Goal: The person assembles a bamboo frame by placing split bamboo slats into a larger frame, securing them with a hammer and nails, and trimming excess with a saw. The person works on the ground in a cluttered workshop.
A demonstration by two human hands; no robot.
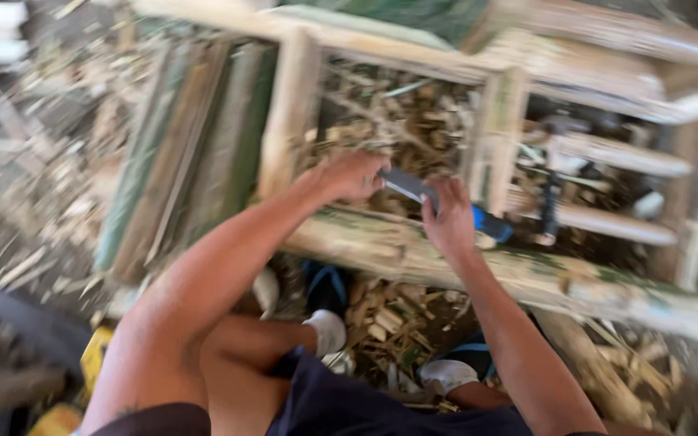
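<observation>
The view is blurred by motion. A knife-like tool (404,184) with a grey blade and a blue handle (490,224) lies across both hands above a bamboo frame (381,242). My left hand (353,173) rests on the blade's far end. My right hand (448,218) is closed around the tool near the handle. The frame's thick green-stained pole runs under both hands, with upright posts (288,113) rising from it.
Split bamboo slats (195,145) lean at the left of the frame. Wood shavings and chips (385,319) cover the ground around my feet in white socks and blue sandals (329,327). A dark tool (549,206) lies inside the frame at right. A yellow object (94,355) sits lower left.
</observation>
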